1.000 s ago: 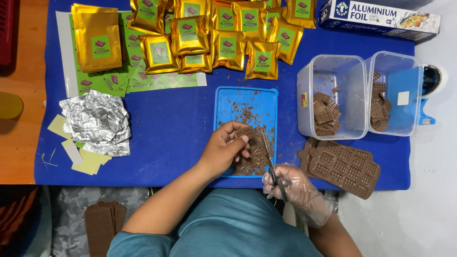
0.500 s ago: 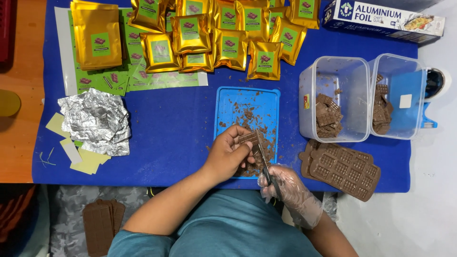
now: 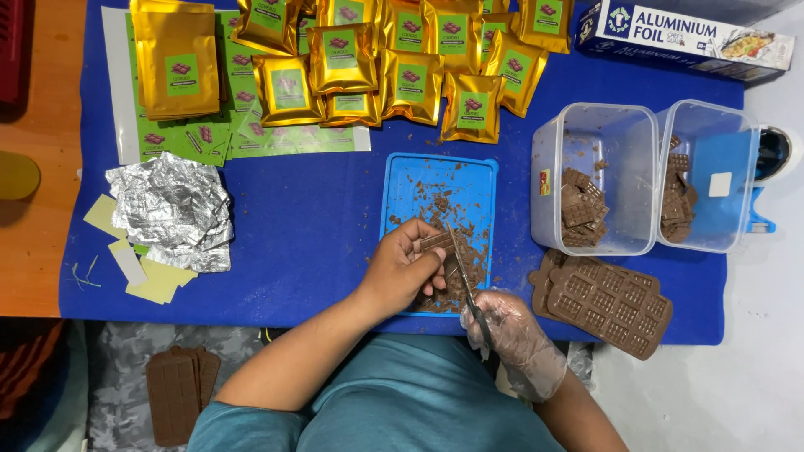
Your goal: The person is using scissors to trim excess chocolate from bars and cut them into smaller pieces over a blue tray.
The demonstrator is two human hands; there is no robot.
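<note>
Head view: left hand (image 3: pixel 402 272) holds chocolate bar (image 3: pixel 437 243), right hand (image 3: pixel 515 335) scissors (image 3: pixel 463 280).

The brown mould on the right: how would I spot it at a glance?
Start at the blue cloth covering the table, then find the two clear tubs at its right end. Just below them lies the brown mould, flat with a grid of small pockets, unlike the tall see-through tubs.

A tray (image 3: pixel 419 180) lay at the table's (image 3: pixel 318 226) near edge, with crumbs on it. Behind it lay pouches (image 3: pixel 394 63), some on a label sheet (image 3: pixel 243 138). Left of the tray sat foil (image 3: pixel 172 209) on paper slips (image 3: pixel 155 280). To the right stood two tubs (image 3: pixel 645 180) holding chocolate, a mould (image 3: pixel 607 301) before them and a box (image 3: pixel 682 38) behind.
</note>
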